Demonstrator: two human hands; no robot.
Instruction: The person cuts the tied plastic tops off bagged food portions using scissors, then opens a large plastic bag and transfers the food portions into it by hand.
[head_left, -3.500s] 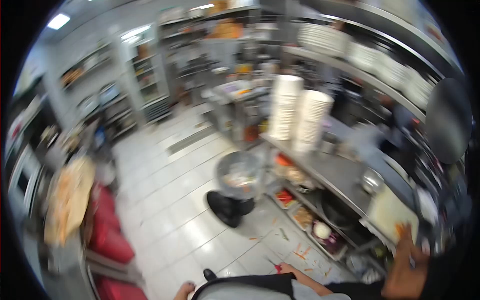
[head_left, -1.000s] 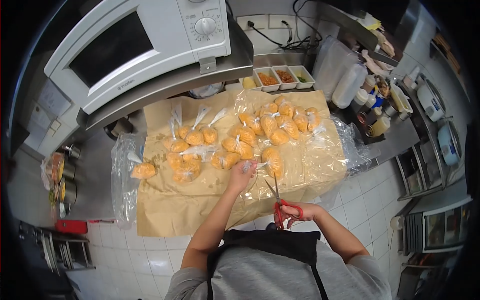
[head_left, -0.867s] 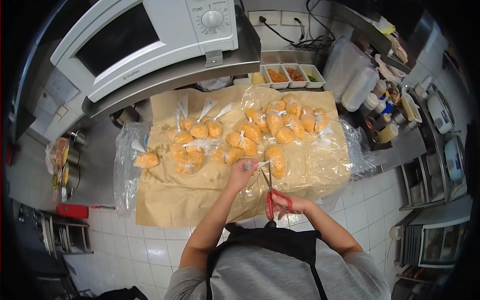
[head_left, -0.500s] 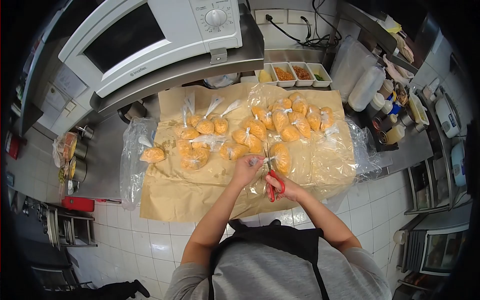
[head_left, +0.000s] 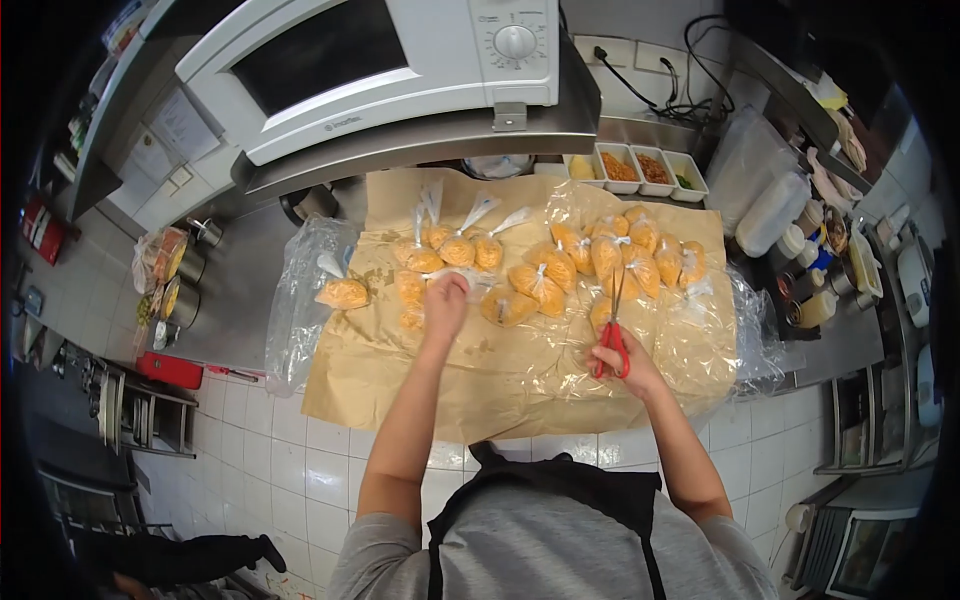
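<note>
Knotted clear bags of shredded orange food lie in groups on brown paper. My left hand is closed over the left group, at the clear plastic of a bag there; its fingertips partly hide what they grip. In my right hand are red-handled scissors, blades pointing away from me. The blades lie over a bag near the right group and look nearly closed. One bag sits apart at the left, on the paper's edge.
A white microwave stands on a steel shelf above the paper. White trays of chopped food line the back. Bottles crowd the right, metal pots the left. A person's dark-clothed leg shows at lower left.
My left hand has left the bag by the scissors and moved left to the other group. The scissors have moved right, away from the cut spot. The view has shifted.
</note>
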